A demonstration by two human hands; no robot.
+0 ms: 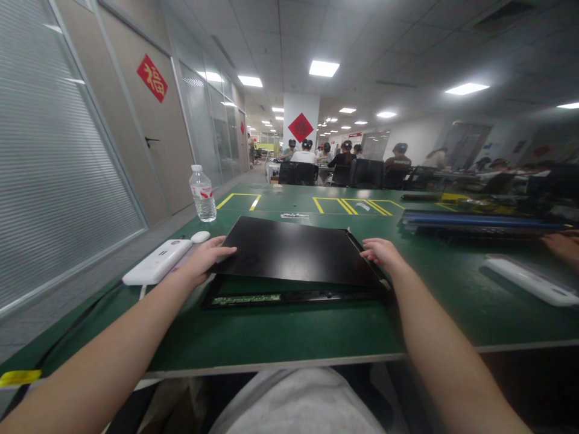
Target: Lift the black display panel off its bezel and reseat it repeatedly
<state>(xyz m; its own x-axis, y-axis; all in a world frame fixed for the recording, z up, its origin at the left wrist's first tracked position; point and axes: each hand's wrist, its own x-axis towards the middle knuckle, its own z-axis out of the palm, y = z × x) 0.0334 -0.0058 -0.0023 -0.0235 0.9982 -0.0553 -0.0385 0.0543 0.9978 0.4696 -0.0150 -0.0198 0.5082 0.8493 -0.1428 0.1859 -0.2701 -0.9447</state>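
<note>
A thin black panel [289,250] lies tilted over a black frame [335,296] on the green table. Along the frame's near side, at the left, a green circuit strip [246,299] shows. My left hand [210,256] grips the panel's left edge, thumb on top and the other fingers mostly hidden beneath. At the right side, my right hand [379,252] has its fingers pressed together at the edge of the panel and frame. The panel covers most of the frame's inside.
A water bottle [203,194] and a white power bank [158,261] stand at the left of the green table [289,343]. At the right are a white device [531,280], a long dark blue panel [474,220] and another person's hand [563,246]. Several people sit behind.
</note>
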